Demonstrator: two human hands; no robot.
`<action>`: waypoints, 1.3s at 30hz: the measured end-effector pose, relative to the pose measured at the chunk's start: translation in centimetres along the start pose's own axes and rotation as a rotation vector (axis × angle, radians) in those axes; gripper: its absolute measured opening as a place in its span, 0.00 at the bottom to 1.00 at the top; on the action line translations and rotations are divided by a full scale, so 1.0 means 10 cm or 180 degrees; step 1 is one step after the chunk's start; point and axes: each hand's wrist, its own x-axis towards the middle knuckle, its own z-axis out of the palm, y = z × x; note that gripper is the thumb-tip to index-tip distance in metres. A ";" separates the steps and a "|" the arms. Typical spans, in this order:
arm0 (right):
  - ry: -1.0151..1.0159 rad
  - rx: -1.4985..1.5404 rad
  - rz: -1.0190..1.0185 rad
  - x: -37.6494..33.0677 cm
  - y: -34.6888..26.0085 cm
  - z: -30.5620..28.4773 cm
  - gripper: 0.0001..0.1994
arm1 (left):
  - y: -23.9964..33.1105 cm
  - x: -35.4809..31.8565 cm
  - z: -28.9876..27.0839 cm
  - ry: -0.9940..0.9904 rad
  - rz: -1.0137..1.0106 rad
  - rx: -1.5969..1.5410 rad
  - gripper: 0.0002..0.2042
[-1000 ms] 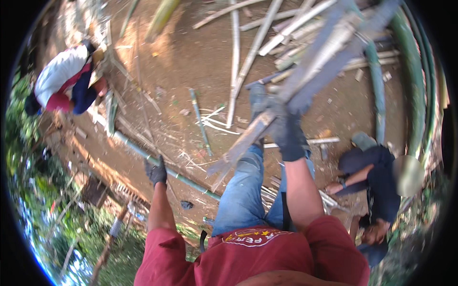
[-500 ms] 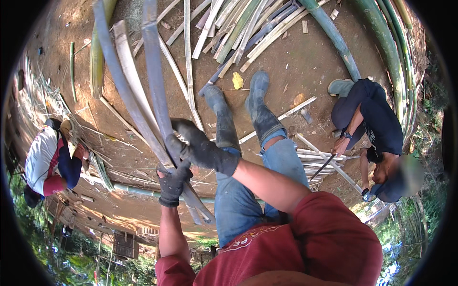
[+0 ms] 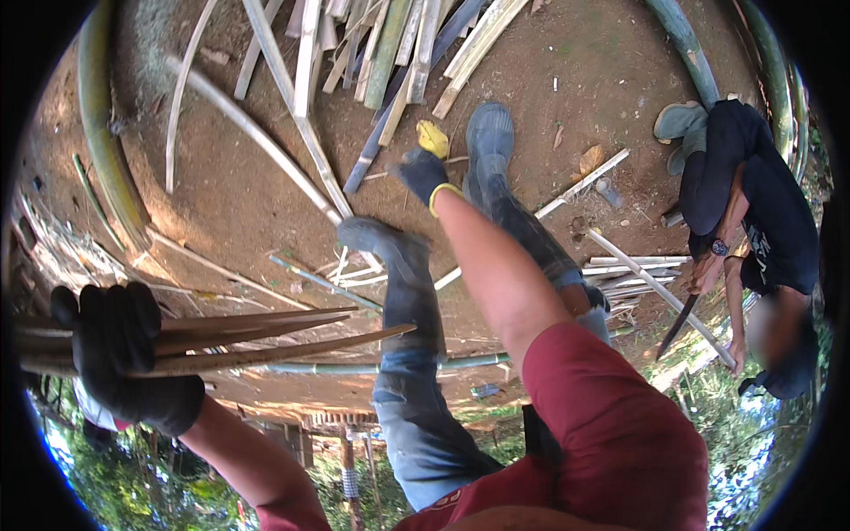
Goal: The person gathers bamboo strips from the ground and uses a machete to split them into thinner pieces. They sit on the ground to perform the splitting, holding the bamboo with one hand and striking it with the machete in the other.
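On the far left, my left hand [image 3: 119, 354], in a dark glove, is closed round a bundle of split bamboo strips [image 3: 221, 334]. The strips lie sideways, their tapered ends pointing right toward my booted leg; their other ends run off at the dim left rim. My right hand [image 3: 420, 174], also in a dark glove with a yellow cuff, reaches forward between my rubber boots. It is just short of a yellow leaf [image 3: 433, 138] on the ground. Its fingers point away and are too foreshortened to read. Nothing shows in it.
A pile of split bamboo [image 3: 394, 62] lies ahead, with long strips reaching toward my left boot [image 3: 385, 239]. Thick green poles [image 3: 106, 142] lie left and at the far right. A co-worker [image 3: 753, 203] crouches at right with a long blade [image 3: 677, 326] near a bamboo strip.
My left hand has swung left with the strips, which turned from upright to sideways. My right hand has let go of them and moved forward. My left boot has stepped left.
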 end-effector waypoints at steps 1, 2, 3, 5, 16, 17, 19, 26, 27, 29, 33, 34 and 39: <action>0.0020 0.0097 0.0304 0.16 -0.04 0.20 0.42 | -0.12 0.11 -0.02 -0.0122 0.0017 -0.0025 0.01; 0.0341 -0.0590 0.0286 0.32 -0.15 0.35 0.41 | -0.26 0.22 -0.06 -0.0230 0.0046 -0.0034 0.01; 0.0641 0.0121 0.0755 0.37 -0.38 0.35 0.38 | -0.39 0.23 -0.16 -0.0146 0.0052 0.0181 0.04; 0.1079 0.0488 0.1078 0.20 -0.69 0.42 0.27 | -0.65 0.06 -0.20 0.0870 -0.0016 0.0823 0.06; -0.0199 0.2349 0.1037 -1.18 -0.55 2.23 0.17 | -1.44 -1.05 -1.82 0.0670 -0.1475 0.2202 0.19; -0.1074 0.2893 0.0822 -1.46 -0.69 2.33 0.16 | -1.39 -1.09 -1.93 0.0423 -0.1618 0.2359 0.19; -0.1906 0.2758 -0.0006 -1.66 -0.87 2.49 0.14 | -1.25 -1.09 -2.22 -0.0144 -0.1890 0.2641 0.18; -0.1964 0.3128 -0.0703 -2.22 -1.84 2.22 0.12 | -0.77 -1.27 -3.42 0.0642 -0.2331 0.1625 0.10; -0.1917 0.3017 -0.0554 -2.36 -1.90 2.19 0.12 | -0.56 -1.31 -3.54 0.0717 -0.2238 0.1686 0.09; -0.1753 0.2836 -0.0304 -2.53 -2.07 2.19 0.12 | -0.13 -1.30 -3.66 0.0505 -0.1980 0.1629 0.10; -0.2174 0.2332 -0.0475 -3.72 -1.89 2.62 0.14 | 0.66 -1.42 -3.48 0.0792 -0.2400 0.2439 0.09; -0.2384 0.2103 -0.0338 -4.02 -1.83 2.74 0.15 | 0.65 -1.50 -3.33 0.0638 -0.2623 0.2305 0.09; -0.2399 0.1263 -0.0699 -4.67 -1.74 2.74 0.14 | 0.30 -2.46 -2.96 0.0276 -0.3537 0.1007 0.13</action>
